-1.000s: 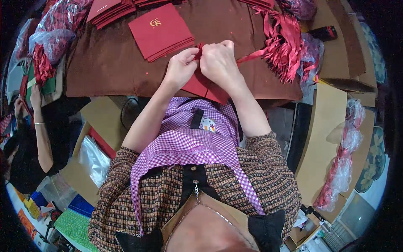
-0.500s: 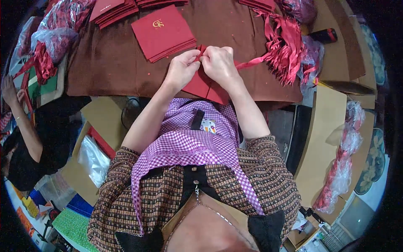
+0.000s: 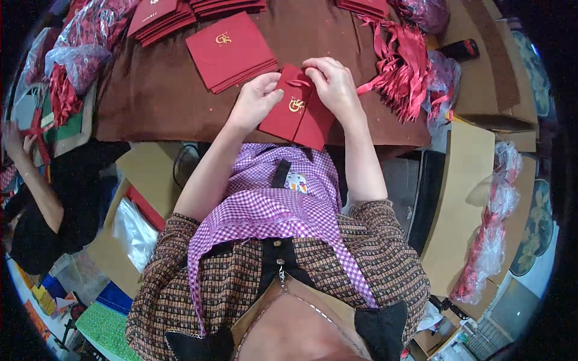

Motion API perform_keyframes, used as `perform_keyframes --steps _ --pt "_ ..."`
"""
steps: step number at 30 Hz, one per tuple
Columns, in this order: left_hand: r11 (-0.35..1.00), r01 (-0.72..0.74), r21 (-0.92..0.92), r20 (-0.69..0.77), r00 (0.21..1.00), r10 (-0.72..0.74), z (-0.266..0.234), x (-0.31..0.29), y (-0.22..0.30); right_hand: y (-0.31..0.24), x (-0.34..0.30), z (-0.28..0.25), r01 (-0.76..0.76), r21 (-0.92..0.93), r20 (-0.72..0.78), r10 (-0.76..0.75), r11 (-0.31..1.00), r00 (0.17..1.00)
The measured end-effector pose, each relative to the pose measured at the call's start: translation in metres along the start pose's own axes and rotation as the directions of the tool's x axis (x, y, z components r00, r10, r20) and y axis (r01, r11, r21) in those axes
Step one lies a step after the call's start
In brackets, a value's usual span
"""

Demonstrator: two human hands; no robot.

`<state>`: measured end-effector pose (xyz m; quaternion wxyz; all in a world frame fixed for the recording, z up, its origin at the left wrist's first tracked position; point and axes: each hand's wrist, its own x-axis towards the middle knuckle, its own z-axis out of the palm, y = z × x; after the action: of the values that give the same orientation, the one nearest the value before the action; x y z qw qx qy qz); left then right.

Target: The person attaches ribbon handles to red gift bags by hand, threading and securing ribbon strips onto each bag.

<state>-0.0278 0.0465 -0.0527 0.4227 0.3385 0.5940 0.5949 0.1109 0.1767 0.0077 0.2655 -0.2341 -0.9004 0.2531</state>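
A flat red folded paper bag (image 3: pixel 288 114) with a gold emblem lies at the table's near edge, slightly tilted. Across its upper part runs a short red ribbon (image 3: pixel 297 82). My left hand (image 3: pixel 256 103) is at the bag's left edge, fingers bent and thumb apart from them, with nothing visible between. At the upper right of the bag, my right hand (image 3: pixel 335 90) has thumb and forefinger close together by the ribbon and seems to pinch it; its fingertips partly hide the spot. Just beyond lies a stack of similar red bags (image 3: pixel 232 51).
A brown cloth (image 3: pixel 156 102) covers the table. More red stacks (image 3: pixel 159 21) lie at the far side. Loose red ribbons (image 3: pixel 403 72) heap at the right, near cardboard boxes (image 3: pixel 463 198). To the left are plastic-wrapped red bundles (image 3: pixel 78 60) and another person's arm (image 3: pixel 37 186).
My hands were together pinching at the bag's top; they have parted, the right moving right. The gold emblem and ribbon on the bag now show.
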Motion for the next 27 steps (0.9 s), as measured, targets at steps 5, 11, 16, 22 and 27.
perform_keyframes --steps 5,11,16,22,27 --pt "0.966 0.049 -0.253 0.259 0.966 0.019 -0.021 -0.006 0.015 0.003 0.009 0.002 -0.056 0.025 0.177 0.051 0.998 0.983" --pt "0.996 -0.013 -0.083 0.234 0.972 0.032 -0.014 -0.015 0.030 0.004 0.010 0.006 -0.213 0.263 0.246 0.148 0.941 0.958" --pt "0.997 -0.063 0.033 0.092 0.994 0.060 -0.009 -0.014 0.016 -0.002 0.009 0.008 -0.170 0.343 0.263 0.080 0.924 0.961" --pt "0.998 -0.067 0.021 0.065 0.996 0.066 -0.006 -0.014 0.014 -0.002 0.011 0.009 -0.192 0.480 0.321 0.032 0.856 0.947" --pt "0.997 -0.075 0.027 0.042 0.996 0.073 -0.007 -0.015 0.010 0.001 0.015 0.007 -0.311 0.396 0.422 0.130 0.864 0.897"
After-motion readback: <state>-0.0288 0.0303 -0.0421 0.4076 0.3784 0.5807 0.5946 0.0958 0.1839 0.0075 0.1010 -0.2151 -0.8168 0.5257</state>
